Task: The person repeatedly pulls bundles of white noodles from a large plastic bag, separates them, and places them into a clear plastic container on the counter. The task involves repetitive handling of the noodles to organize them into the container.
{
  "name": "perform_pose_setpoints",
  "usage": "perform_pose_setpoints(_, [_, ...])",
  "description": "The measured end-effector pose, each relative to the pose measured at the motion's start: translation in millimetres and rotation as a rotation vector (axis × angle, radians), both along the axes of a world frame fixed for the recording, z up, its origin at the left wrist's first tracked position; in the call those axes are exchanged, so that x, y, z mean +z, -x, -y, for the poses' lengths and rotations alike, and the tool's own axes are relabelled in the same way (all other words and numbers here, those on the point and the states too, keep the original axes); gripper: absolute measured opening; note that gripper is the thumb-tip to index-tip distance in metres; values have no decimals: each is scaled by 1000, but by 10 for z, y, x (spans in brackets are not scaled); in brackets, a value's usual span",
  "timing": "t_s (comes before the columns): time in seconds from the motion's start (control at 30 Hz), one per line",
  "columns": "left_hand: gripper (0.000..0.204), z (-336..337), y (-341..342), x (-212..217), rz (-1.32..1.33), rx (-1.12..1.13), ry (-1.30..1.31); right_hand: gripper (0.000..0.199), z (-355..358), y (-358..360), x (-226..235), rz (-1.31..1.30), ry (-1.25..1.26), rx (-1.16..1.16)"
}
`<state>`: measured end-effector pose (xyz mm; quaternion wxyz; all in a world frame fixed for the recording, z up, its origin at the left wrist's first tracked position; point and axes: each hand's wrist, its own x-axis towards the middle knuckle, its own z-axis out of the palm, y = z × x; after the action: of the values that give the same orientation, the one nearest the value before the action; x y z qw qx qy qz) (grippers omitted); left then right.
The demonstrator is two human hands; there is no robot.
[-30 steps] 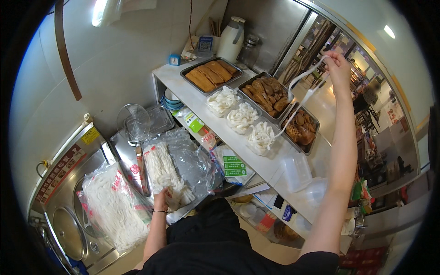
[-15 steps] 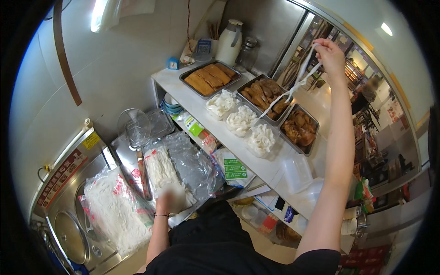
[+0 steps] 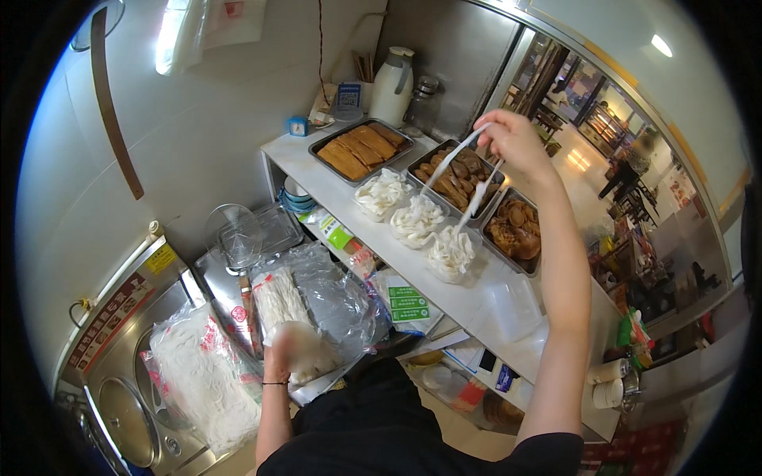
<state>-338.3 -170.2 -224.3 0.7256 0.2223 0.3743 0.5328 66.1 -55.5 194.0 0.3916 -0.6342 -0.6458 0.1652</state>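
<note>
My right hand (image 3: pixel 512 143) is raised over the shelf, its fingers closed on white rice noodles (image 3: pixel 475 200). The looped strands hang from it, one end reaching down toward a noodle portion (image 3: pixel 450 255) in a clear plastic container. Two more noodle portions, a middle one (image 3: pixel 417 221) and a far one (image 3: pixel 382 195), sit in a row with it. Below left, my left hand (image 3: pixel 287 349) is at the near end of a bundle of white noodles (image 3: pixel 279 301) lying on opened plastic wrapping. A blur hides its fingers.
Metal trays hold brown slabs (image 3: pixel 361 151), brown braised pieces (image 3: pixel 456 174) and more braised food (image 3: pixel 516 228). A clear plastic box (image 3: pixel 512 305) stands nearer on the shelf (image 3: pixel 476 297). Bagged noodles (image 3: pixel 202 373) lie left, beside a wire strainer (image 3: pixel 234 234). A white jug (image 3: pixel 392 87) stands behind.
My right hand has moved left and down, bringing the hanging noodles over the braised trays and the nearest noodle portion. My left hand stays by the noodle bundle.
</note>
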Motion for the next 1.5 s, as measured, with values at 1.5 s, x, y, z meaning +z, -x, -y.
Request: perform_pose_setpoints(1.5, [35,-106,-1142,1304,55,-382,-214,18,193,883,-155,-772,98,354])
